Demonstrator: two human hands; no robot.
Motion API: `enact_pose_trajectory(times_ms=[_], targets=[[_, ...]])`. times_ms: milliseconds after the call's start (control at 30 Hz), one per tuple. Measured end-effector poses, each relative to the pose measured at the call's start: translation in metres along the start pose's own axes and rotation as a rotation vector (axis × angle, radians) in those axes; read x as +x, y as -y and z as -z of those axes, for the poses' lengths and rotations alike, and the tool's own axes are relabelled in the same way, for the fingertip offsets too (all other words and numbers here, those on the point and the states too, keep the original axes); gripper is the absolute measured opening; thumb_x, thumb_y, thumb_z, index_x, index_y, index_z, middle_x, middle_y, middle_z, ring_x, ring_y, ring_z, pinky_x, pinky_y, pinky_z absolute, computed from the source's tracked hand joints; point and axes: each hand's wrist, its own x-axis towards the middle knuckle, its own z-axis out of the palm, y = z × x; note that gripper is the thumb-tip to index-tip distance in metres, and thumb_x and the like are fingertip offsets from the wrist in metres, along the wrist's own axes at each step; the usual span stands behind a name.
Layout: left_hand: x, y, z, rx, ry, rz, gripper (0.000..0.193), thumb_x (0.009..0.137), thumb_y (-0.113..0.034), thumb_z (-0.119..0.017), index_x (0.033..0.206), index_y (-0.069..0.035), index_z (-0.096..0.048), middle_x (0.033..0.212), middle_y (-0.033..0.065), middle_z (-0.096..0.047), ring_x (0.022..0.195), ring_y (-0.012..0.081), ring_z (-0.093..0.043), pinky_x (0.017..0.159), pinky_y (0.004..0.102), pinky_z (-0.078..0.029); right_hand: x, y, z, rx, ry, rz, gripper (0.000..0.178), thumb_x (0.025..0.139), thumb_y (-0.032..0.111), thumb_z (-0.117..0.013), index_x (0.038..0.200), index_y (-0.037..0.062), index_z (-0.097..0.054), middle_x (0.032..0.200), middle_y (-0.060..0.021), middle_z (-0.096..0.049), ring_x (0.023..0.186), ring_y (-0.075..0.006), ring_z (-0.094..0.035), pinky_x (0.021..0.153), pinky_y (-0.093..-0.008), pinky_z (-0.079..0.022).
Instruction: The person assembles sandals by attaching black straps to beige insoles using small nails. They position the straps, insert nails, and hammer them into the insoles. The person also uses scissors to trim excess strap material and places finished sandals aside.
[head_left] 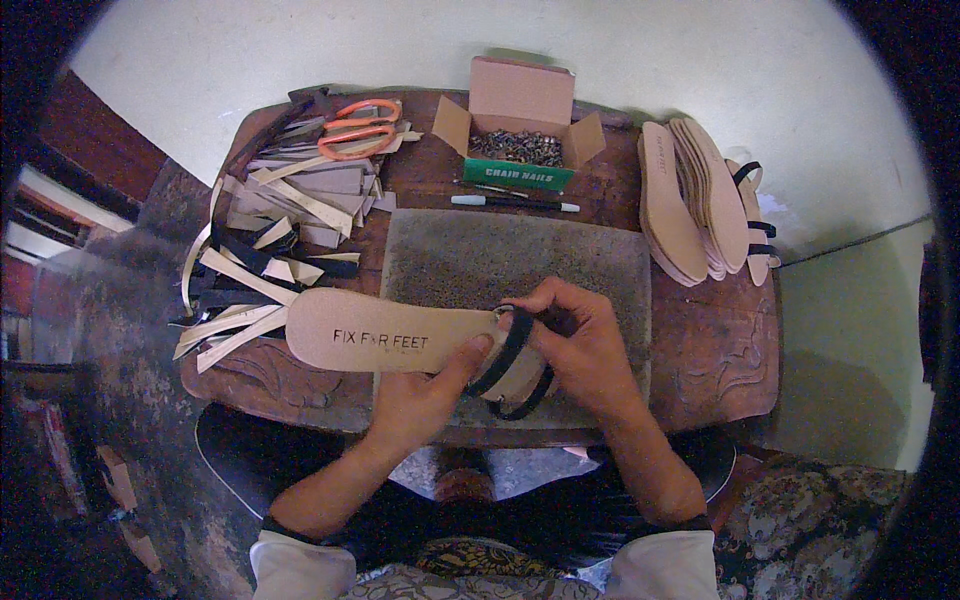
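A tan sandal sole (320, 315) with dark printing on its heel end lies across the middle, raised over a grey mat. My left hand (420, 400) grips it from below, the thumb pressed on the upper face. Two black straps cross the sole's right part, one of them the nearer-to-heel strap (516, 345). My right hand (590, 355) pinches this strap at the sole's far edge, thumb and forefinger closed on it. The other strap (535, 400) loops out past the near edge. The sole's underside is hidden.
The grey mat (430, 250) lies on a carved wooden table (720, 350). Behind it are a pen (515, 203) and an open green box (515, 175) of small nails. Orange-handled scissors (360, 130) rest on grey and cream strips (300, 190) at left. Stacked soles (690, 200) stand at right.
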Motion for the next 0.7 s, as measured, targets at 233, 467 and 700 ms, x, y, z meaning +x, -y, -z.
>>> enact_pose_trajectory(times_ms=[233,467,700], targets=[[0.003,-0.0021,-0.0002,-0.052,0.002,0.035,0.022,0.092,-0.016,-0.065,0.107,0.001,-0.066,0.098,0.0077,-0.07,0.088,0.0142,-0.066,0.078,0.027,-0.052,-0.0009,-0.0022,0.0011,0.107,0.026,-0.022,0.017,0.082,0.002,-0.073,0.093,0.0028,-0.06,0.1,-0.0042,-0.066,0.094,-0.0097,-0.06,0.086,-0.0258,-0.048],[0.0024,-0.0039,-0.0001,-0.039,-0.001,0.023,0.022,0.092,-0.015,-0.064,0.106,0.001,-0.067,0.097,0.0079,-0.07,0.088,0.0142,-0.066,0.077,0.0275,-0.052,-0.0004,-0.0056,-0.001,0.134,0.038,0.046,0.016,0.083,0.0,-0.067,0.099,0.0027,-0.062,0.101,-0.0055,-0.069,0.094,-0.0097,-0.061,0.082,-0.0267,-0.05],[0.0017,-0.0036,-0.0008,-0.041,-0.011,0.014,0.022,0.092,-0.014,-0.065,0.106,0.002,-0.066,0.097,0.0086,-0.07,0.088,0.0144,-0.066,0.077,0.0269,-0.052,-0.0015,-0.0033,-0.0032,0.083,0.01,0.018,0.012,0.085,0.002,-0.066,0.097,0.0023,-0.063,0.098,-0.0051,-0.07,0.092,-0.0096,-0.062,0.08,-0.026,-0.05]])
